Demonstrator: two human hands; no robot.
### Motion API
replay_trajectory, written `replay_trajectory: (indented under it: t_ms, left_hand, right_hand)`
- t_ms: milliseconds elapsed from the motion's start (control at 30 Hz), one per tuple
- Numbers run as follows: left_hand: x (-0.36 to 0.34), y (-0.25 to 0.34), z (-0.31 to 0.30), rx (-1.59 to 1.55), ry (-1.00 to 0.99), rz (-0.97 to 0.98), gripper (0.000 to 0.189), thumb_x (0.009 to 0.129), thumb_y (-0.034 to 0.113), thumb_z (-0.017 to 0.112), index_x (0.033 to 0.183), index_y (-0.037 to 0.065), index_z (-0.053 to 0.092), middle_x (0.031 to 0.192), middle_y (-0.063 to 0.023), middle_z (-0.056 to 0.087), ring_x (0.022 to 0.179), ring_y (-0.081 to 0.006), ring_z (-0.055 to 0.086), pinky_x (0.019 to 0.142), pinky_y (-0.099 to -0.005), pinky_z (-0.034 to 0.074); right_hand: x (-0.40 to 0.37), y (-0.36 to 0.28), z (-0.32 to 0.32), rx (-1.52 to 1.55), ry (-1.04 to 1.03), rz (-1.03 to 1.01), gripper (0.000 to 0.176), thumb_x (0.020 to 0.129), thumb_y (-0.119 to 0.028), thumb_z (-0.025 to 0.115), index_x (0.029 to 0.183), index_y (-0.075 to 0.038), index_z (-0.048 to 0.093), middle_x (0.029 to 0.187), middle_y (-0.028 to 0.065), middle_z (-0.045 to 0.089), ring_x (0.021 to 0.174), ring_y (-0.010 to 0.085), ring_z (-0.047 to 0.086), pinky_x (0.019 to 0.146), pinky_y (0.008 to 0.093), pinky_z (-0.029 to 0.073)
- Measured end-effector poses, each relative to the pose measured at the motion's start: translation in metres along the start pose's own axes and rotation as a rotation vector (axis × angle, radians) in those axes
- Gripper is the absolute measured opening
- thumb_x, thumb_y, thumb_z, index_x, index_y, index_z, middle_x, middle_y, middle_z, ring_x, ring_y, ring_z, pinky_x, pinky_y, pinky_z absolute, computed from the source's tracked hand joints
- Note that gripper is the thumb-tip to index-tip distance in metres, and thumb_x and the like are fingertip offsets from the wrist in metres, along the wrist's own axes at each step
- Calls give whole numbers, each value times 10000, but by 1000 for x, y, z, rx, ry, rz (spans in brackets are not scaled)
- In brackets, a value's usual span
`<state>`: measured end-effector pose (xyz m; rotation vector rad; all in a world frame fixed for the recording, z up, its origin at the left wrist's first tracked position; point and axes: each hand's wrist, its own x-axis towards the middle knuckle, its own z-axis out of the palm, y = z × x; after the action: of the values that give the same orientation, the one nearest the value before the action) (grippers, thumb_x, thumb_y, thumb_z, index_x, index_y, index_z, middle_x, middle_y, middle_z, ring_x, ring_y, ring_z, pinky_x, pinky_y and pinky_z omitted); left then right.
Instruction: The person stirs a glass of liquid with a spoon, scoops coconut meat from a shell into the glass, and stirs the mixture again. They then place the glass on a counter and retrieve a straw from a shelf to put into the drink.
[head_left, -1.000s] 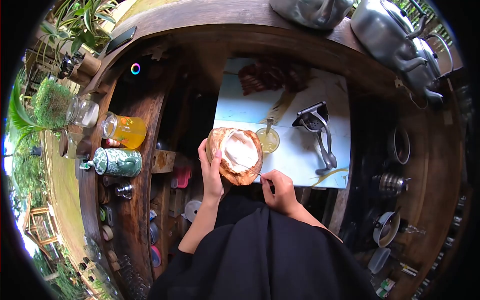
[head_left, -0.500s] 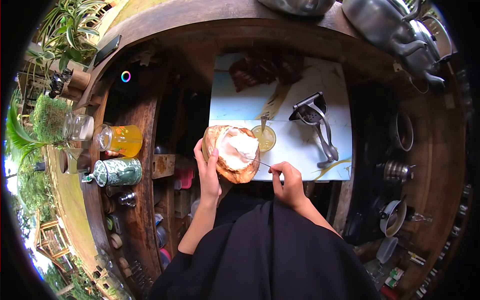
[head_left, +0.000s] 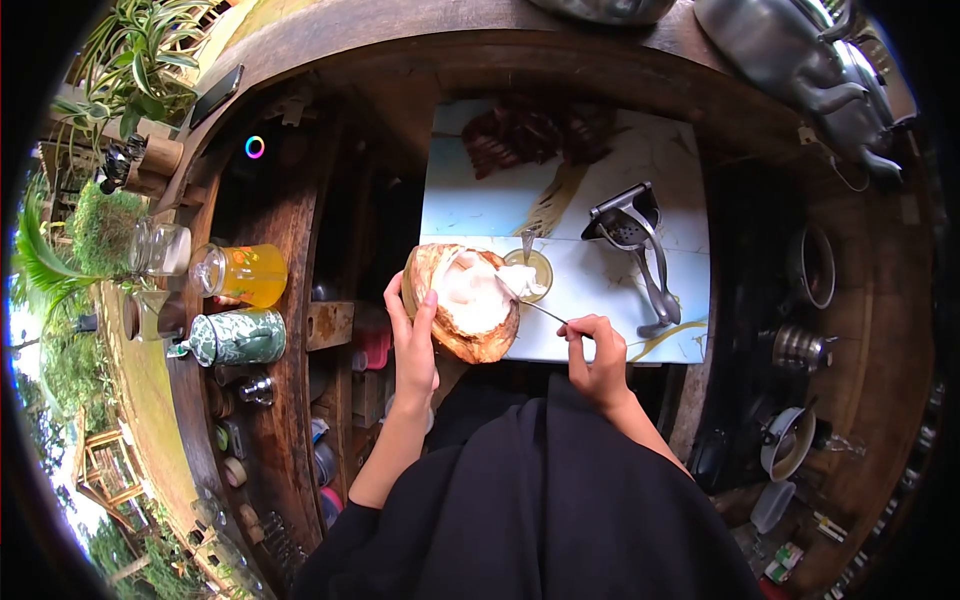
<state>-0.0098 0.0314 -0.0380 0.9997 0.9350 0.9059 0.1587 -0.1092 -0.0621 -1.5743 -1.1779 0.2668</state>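
An opened coconut (head_left: 440, 285) with white flesh inside rests in my left hand (head_left: 413, 345), whose fingers wrap its left side. Pinched in my right hand (head_left: 597, 358) is the handle of a thin metal spoon (head_left: 545, 313). White coconut flesh (head_left: 521, 280) sits on the spoon's end, at the coconut's right rim and over the edge of a glass (head_left: 541, 271). That glass holds pale yellow liquid and another utensil, and stands on the marbled tabletop (head_left: 480, 211). A metal hand press (head_left: 645, 250) lies to its right.
Dark red cloth-like material (head_left: 515, 140) lies at the table's back. On the left shelf are a jar of orange liquid (head_left: 258, 275) and a green speckled pitcher (head_left: 240, 337). Metal kettles (head_left: 775, 55) stand at the upper right, pots (head_left: 788, 442) at the right.
My right hand has moved slightly right with the spoon, lifting a piece of white flesh from inside the coconut to its rim, over the glass edge. My left hand still holds the coconut.
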Motion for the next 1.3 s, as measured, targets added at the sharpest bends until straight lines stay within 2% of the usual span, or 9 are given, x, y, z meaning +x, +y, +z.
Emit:
replay_trajectory:
  t_ms: [267, 367, 500, 600, 1033, 1167, 1300]
  left_hand:
    - [0, 0, 1, -5, 7, -13, 444, 914, 187, 479, 1295, 79, 278, 1273, -116, 393, 1178, -171, 362, 1005, -316, 266]
    - [0, -1, 0, -22, 10, -22, 442, 914, 184, 477, 1295, 78, 279, 1274, -117, 392, 1180, -173, 361, 1005, -316, 268]
    - [0, -4, 0, -14, 8, 11, 439, 912, 174, 478, 1291, 66, 284, 1272, -119, 390, 1179, -178, 364, 1005, -316, 270]
    - [-1, -3, 1, 1, 7, 26, 443, 910, 170, 482, 1290, 57, 285, 1271, -120, 388, 1179, -180, 365, 1005, -316, 270]
    - [-4, -3, -2, -2, 2, 24, 461, 912, 184, 488, 1298, 58, 272, 1276, -123, 381, 1179, -177, 364, 1001, -314, 277]
    - [-5, -4, -1, 1, 8, 29, 465, 912, 185, 491, 1301, 57, 270, 1274, -121, 383, 1178, -177, 363, 1002, -314, 275]
    - [-5, -4, -2, 16, 11, 31, 472, 910, 185, 499, 1301, 52, 271, 1271, -121, 384, 1176, -177, 362, 1001, -310, 274]
  right_hand:
    - [9, 0, -13, 38, 19, 113, 137, 758, 119, 528, 858, 35, 484, 721, 129, 593, 649, 229, 615, 600, 283, 492]
    - [12, -14, -4, 181, 82, 80, 139, 755, 116, 535, 855, 30, 491, 736, 126, 601, 657, 232, 617, 600, 295, 494]
    - [14, -23, 19, 247, -139, 0, 179, 716, 116, 559, 860, 22, 509, 737, 128, 594, 657, 259, 610, 601, 307, 488]
    - [17, -21, 29, 202, -153, -13, 171, 720, 111, 561, 858, 24, 508, 730, 130, 585, 658, 263, 608, 596, 310, 487]
    - [-1, -13, 2, 115, 36, 77, 156, 758, 127, 527, 867, 23, 486, 746, 133, 609, 657, 216, 619, 614, 278, 504]
    - [1, -8, -6, 73, 56, 131, 155, 760, 125, 529, 865, 21, 479, 742, 133, 609, 660, 210, 621, 617, 274, 503]
    - [6, -19, -9, 162, 36, 111, 147, 760, 120, 537, 855, 20, 486, 735, 120, 606, 672, 211, 626, 616, 278, 497]
